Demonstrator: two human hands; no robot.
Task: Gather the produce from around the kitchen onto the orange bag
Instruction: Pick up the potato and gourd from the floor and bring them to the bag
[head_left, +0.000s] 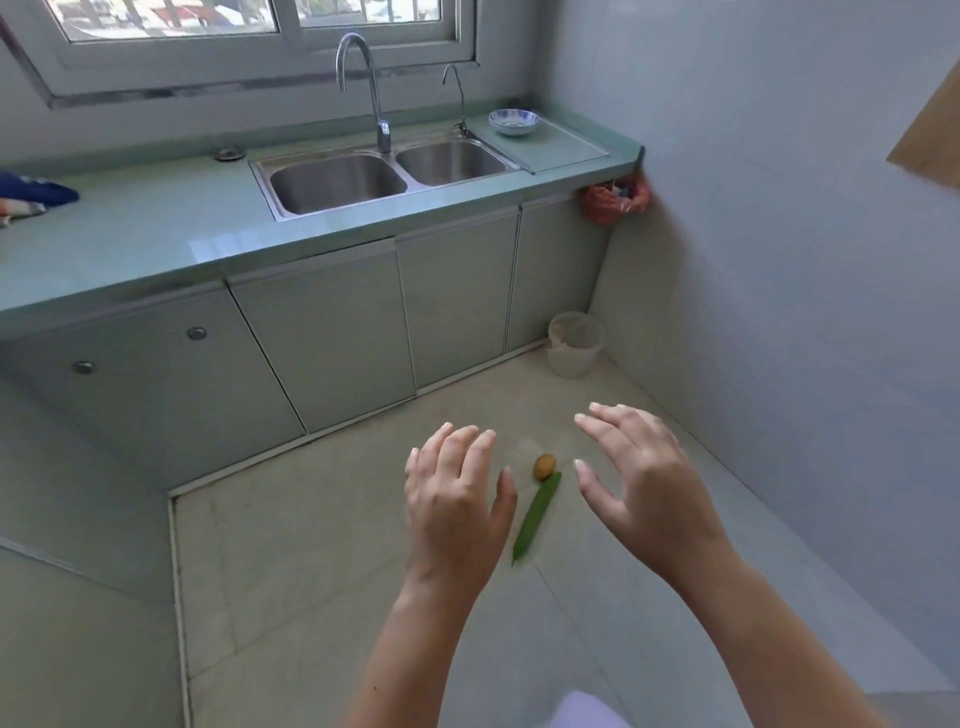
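Cucumber (536, 517) and potato (544, 466) lie between 2 empty hands.

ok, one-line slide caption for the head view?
Both open hands, left hand and right hand, flank a cucumber and potato on the kitchen floor.

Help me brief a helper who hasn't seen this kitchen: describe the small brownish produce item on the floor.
Start at the double sink, then look down to the tiled floor before the cabinets. Between the two open hands lies a long green vegetable; the small potato sits at its far tip, round and tan.
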